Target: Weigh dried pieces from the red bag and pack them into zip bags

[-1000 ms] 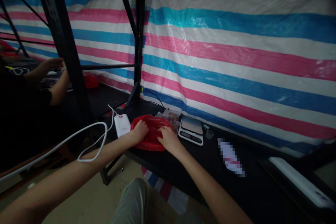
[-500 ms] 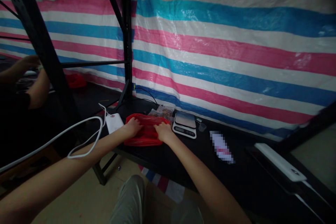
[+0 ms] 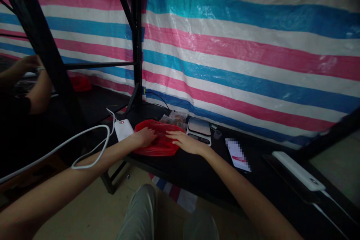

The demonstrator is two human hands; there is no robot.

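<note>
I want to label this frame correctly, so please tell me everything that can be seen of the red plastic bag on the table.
The red plastic bag is thin, glossy and crumpled, and it lies flat near the front edge of the dark table. The left hand rests on its left part, and the right hand lies with flat fingers on its right edge. A white power bank is to its left, a clear packet just behind it, and a kitchen scale to its right. Its contents cannot be seen.

On the dark surface (image 3: 197, 168), the red plastic bag (image 3: 157, 143) has a white power bank (image 3: 123, 129) at nine o'clock, a flat digital scale (image 3: 199, 130) at two o'clock, both hands resting on it.
</note>
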